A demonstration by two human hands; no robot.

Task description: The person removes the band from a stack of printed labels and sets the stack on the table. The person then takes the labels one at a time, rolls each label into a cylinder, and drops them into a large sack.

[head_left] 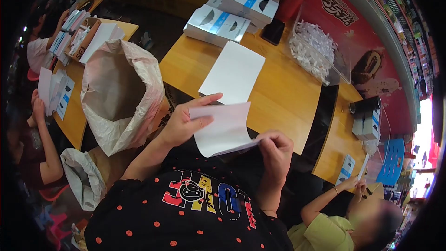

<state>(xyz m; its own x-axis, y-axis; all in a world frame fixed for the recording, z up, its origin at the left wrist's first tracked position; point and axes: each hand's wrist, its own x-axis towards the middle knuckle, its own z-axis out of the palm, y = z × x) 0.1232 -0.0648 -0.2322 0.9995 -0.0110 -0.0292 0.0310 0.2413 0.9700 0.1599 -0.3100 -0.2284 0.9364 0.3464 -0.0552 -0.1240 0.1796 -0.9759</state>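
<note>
A curved white sheet of paper [222, 128] is held in front of my chest; whether it is one sheet or several I cannot tell. My left hand [186, 123] grips its left side, thumb on top and the index finger stretched along the upper edge. Its lower right corner is pinched between the thumb and fingers of my right hand [276, 151]. Just beyond, a white paper stack [234, 72] lies on the wooden table [283, 107]. Behind that are piles of printed white booklets [217, 24] with blue bands.
A clear bin of white paper strips [313, 49] and a black phone [273, 31] are on the table. To my left stands a large open white sack [118, 93], with a smaller sack [83, 176] below. People handle papers on both sides; a black cup [364, 105] stands at right.
</note>
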